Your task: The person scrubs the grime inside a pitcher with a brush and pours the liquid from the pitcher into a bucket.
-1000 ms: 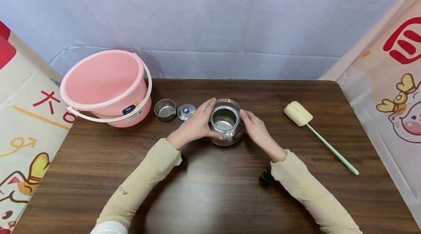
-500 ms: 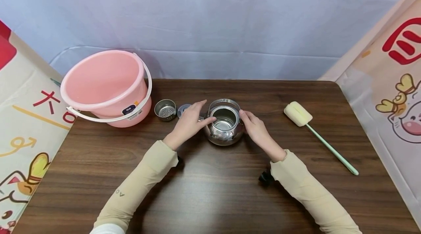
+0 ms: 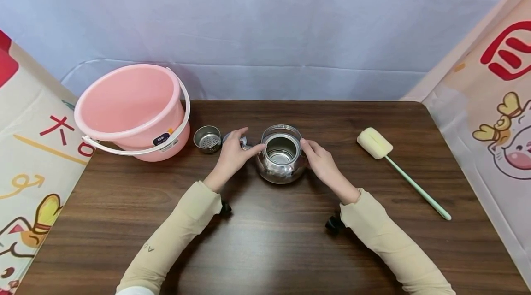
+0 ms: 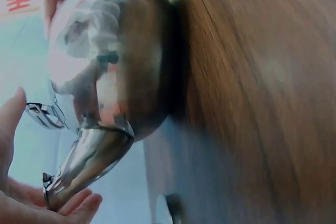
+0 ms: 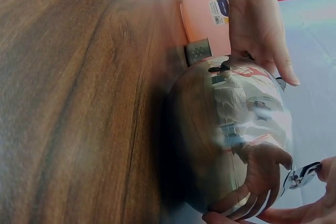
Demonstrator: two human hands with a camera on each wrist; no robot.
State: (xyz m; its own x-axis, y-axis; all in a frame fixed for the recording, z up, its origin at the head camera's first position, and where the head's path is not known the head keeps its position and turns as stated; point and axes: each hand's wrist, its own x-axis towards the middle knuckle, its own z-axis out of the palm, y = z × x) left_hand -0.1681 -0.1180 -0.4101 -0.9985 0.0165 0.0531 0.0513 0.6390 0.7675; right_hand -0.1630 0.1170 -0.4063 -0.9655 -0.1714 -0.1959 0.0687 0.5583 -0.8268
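A shiny steel teapot point(image 3: 279, 166) stands upright and lidless on the table, its bail handle point(image 3: 283, 127) leaning toward the back. My right hand point(image 3: 324, 164) holds its right side, the thumb at the handle's lug and the fingers along the body in the right wrist view. On the other side, my left hand point(image 3: 230, 156) is by the spout point(image 4: 92, 161), thumb spread from the fingers. Those fingers are beside the spout's tip; whether they touch it I cannot tell. Partly hidden behind that hand lies the lid point(image 3: 243, 140). A perforated strainer basket point(image 3: 208, 139) sits left of it.
A pink bucket point(image 3: 128, 101) with a white handle stands at the back left of the brown wooden table point(image 3: 265, 239). Off to the right lies a sponge brush point(image 3: 375, 143) with a pale green handle. A pale cloth point(image 3: 265, 32) hangs behind the table.
My left hand has come off the teapot's left rim and moved left, toward the spout and lid. The right hand has stayed on the teapot, which has hardly moved.
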